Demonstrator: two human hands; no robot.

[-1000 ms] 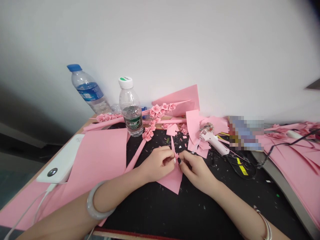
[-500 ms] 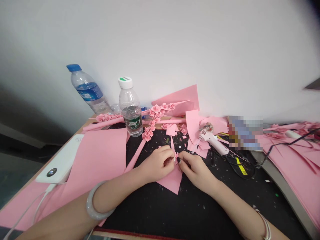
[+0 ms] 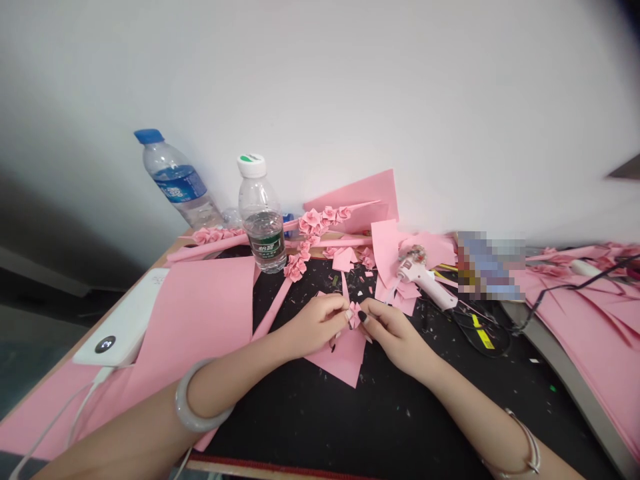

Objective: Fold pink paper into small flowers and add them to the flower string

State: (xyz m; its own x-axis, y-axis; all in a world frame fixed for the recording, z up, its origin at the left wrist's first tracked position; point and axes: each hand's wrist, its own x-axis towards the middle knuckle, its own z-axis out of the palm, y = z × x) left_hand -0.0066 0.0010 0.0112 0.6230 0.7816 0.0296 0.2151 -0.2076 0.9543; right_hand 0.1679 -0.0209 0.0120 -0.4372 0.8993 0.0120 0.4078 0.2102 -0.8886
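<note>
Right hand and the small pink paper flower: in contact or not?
Touching: the head view shows the right hand's thumb and fingertips meeting the edge of the small pink paper flower.

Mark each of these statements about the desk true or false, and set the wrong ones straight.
1. The left hand and the right hand both hold a small folded paper flower. True.
2. The glue gun is gripped in the right hand. False: it lies beyond that hand, held by neither.
3. The white-capped bottle has a dark green label. True.
4. Nothing is plugged into the white power bank. False: a white cable is plugged into its near end.
5. A pale bangle is on the left forearm. True.
</note>
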